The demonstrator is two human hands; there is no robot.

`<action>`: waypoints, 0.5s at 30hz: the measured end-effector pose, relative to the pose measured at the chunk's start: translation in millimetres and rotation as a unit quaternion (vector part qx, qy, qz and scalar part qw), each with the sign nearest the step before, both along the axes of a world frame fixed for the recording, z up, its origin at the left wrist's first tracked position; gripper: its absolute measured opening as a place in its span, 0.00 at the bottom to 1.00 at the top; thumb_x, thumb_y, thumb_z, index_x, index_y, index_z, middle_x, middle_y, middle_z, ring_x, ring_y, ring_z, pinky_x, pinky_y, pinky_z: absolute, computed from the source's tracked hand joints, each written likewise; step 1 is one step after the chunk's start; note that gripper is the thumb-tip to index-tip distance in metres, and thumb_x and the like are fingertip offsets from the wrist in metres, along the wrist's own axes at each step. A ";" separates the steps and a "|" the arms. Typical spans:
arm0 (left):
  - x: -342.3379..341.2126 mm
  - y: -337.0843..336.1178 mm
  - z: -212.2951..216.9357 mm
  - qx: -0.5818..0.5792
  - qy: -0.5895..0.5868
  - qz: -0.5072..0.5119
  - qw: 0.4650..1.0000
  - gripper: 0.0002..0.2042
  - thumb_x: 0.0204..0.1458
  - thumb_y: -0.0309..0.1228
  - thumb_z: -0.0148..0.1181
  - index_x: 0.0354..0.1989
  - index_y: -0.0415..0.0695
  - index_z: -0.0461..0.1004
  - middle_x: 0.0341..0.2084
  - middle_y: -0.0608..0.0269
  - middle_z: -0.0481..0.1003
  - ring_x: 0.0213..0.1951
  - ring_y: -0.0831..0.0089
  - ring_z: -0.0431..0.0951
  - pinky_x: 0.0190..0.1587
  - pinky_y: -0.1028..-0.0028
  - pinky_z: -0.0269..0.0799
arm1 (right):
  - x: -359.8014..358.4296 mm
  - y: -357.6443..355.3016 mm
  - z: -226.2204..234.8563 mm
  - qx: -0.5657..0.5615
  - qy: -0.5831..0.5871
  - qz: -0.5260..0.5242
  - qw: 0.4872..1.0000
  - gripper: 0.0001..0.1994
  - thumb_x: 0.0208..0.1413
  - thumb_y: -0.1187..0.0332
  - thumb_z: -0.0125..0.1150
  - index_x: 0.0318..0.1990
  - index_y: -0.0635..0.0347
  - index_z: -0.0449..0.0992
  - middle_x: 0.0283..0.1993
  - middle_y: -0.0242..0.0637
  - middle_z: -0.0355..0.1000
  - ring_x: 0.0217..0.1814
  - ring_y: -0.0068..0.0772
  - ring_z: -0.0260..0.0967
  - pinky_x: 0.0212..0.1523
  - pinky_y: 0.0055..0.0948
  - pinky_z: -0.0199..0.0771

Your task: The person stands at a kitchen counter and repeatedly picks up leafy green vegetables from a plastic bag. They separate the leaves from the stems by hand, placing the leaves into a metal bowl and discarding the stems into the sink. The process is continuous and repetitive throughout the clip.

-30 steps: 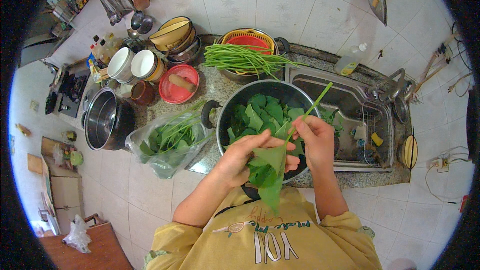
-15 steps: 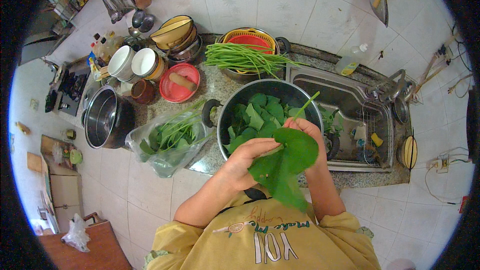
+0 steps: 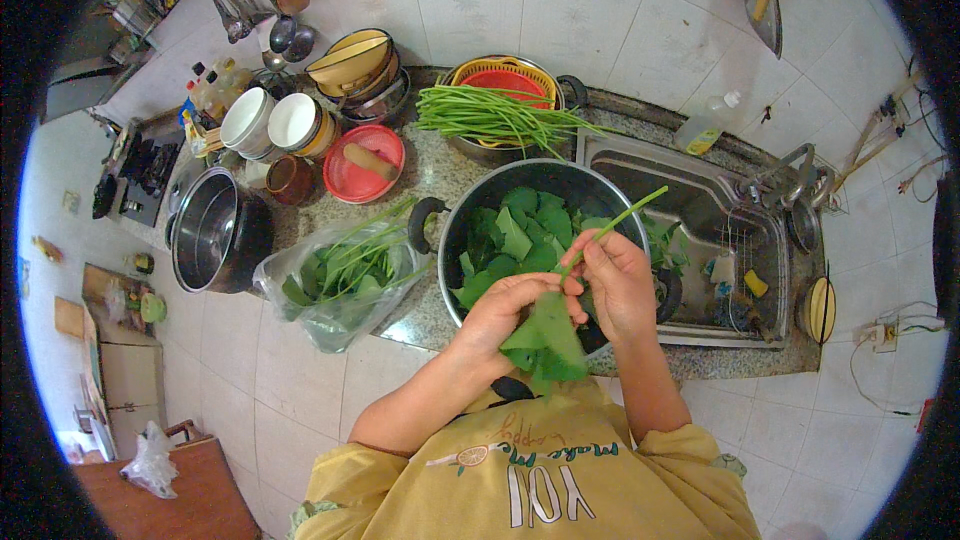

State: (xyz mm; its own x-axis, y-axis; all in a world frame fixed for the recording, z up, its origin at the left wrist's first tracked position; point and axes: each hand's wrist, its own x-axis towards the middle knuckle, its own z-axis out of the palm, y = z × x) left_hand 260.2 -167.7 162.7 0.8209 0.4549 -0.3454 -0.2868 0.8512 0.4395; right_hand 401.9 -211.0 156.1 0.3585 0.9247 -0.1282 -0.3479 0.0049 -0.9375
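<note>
Over the near rim of a large dark-walled pot, both my hands are on one big green leaf with a long stalk. My left hand is closed on the leaf near the stalk's base, and the blade hangs folded and slightly blurred below the fingers. My right hand pinches the stalk close beside it; the stalk's free end points up and right over the sink. Inside the pot lies a heap of loose green leaves. A clear plastic bag of stalked leaves sits to the left.
Long green stalks lie across a yellow and red basket behind the pot. The steel sink is at the right. An empty dark pot, stacked white bowls and a red plastic basket stand at the left.
The leaf blade, spread wide before, now hangs narrower and folded. My right hand has turned, with more of the stalk showing up and to the right. The pots and bag stay put.
</note>
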 end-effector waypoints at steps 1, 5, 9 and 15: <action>0.1 0.0 -0.1 -0.003 -0.012 0.004 1.000 0.12 0.47 0.29 0.47 0.35 0.33 0.68 0.25 0.54 0.72 0.30 0.62 0.74 0.36 0.69 0.70 | -0.2 0.8 -2.0 0.019 -0.011 -0.006 1.000 0.08 0.54 0.68 0.48 0.31 0.64 0.71 0.27 0.32 0.69 0.27 0.20 0.64 0.31 0.20 0.64; 2.6 1.4 -1.1 0.038 0.020 0.002 0.999 0.10 0.47 0.29 0.47 0.33 0.34 0.69 0.21 0.57 0.70 0.24 0.65 0.71 0.30 0.71 0.68 | 0.4 0.9 -2.6 0.025 -0.027 -0.006 0.999 0.08 0.53 0.69 0.49 0.31 0.64 0.71 0.28 0.32 0.70 0.28 0.20 0.65 0.32 0.20 0.65; -0.2 2.7 -23.3 0.016 -0.052 0.020 0.998 0.09 0.47 0.28 0.47 0.33 0.37 0.70 0.20 0.58 0.70 0.24 0.69 0.70 0.28 0.74 0.67 | -2.2 1.6 0.1 0.031 -0.050 -0.025 0.998 0.07 0.53 0.70 0.49 0.31 0.65 0.71 0.28 0.33 0.70 0.29 0.21 0.65 0.33 0.20 0.65; 2.1 14.0 -16.8 0.137 0.144 0.126 0.972 0.10 0.52 0.28 0.45 0.40 0.37 0.67 0.27 0.56 0.71 0.29 0.69 0.72 0.35 0.72 0.69 | 12.8 2.0 2.6 0.072 -0.068 -0.082 0.992 0.08 0.54 0.71 0.49 0.32 0.66 0.72 0.29 0.35 0.71 0.31 0.23 0.67 0.33 0.20 0.66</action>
State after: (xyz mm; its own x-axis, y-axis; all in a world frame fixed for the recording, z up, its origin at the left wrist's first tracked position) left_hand 262.3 -153.7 145.9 0.5587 0.7368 -0.3807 -0.3035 0.6088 0.7330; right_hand 414.7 -209.0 158.7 0.5114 0.8573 0.0597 -0.2025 0.1877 -0.9611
